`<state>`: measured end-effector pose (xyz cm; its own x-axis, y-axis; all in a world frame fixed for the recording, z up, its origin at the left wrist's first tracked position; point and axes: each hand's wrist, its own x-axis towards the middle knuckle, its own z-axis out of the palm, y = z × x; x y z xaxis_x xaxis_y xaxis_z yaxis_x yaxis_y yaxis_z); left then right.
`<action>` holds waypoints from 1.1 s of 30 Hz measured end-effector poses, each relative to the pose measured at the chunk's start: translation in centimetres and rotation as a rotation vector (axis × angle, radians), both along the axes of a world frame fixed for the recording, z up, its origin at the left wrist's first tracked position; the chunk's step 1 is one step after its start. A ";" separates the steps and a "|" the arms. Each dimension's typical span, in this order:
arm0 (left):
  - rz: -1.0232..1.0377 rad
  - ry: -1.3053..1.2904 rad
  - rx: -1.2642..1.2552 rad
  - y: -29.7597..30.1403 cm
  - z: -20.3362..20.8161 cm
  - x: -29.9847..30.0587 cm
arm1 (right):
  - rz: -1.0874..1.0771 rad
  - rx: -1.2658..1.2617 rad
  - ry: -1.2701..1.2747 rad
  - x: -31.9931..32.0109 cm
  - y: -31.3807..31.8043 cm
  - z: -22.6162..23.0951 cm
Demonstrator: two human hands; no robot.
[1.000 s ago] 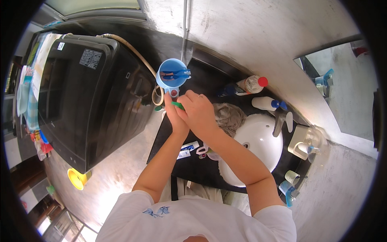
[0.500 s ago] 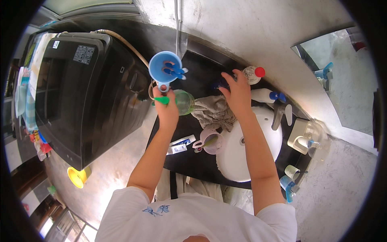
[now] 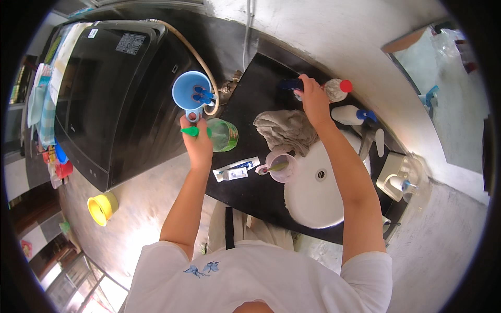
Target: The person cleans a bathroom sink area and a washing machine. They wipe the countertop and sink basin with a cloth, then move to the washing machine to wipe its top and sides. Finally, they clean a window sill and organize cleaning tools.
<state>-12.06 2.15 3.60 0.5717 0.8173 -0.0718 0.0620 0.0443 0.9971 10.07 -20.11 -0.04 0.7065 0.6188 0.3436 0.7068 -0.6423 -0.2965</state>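
Observation:
My left hand (image 3: pixel 197 146) is closed around the handle of a light blue cup (image 3: pixel 183 83). Several small dark blue pieces (image 3: pixel 203 96) lie in that cup. The same hand also grips a clear green spray bottle (image 3: pixel 224 134) by its green top, tilted sideways over the counter's left edge. At the back of the counter, my right hand (image 3: pixel 315 99) has its fingers around a dark blue object (image 3: pixel 290 84), whose kind I cannot make out. Right beside that hand stands a clear bottle with a red cap (image 3: pixel 336 89). A crumpled grey-brown towel (image 3: pixel 284 130) lies between my hands.
A white basin (image 3: pixel 308 201) with a tap (image 3: pixel 368 142) is set in the black counter (image 3: pixel 245 190). Near it are a pink cup (image 3: pixel 282 167), two tubes (image 3: pixel 236 170) and a white bottle with a blue top (image 3: pixel 350 115). A black washing machine (image 3: pixel 125 104) stands left.
My left hand has moved left with the cup and spray bottle, away from the towel. My right hand's fingers, spread over the dark blue object before, have closed on it. The view has shifted slightly.

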 end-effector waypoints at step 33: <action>-1.346 0.179 -0.044 -33.4 7.0 -10.0 | -1.464 0.071 0.278 -36.9 -43.8 1.7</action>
<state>-22.07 -31.28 10.64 0.8987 -0.3671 -0.2401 0.2097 -0.1212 0.9702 -26.79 -63.93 1.67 0.7168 -0.6908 0.0951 -0.6188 -0.6930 -0.3700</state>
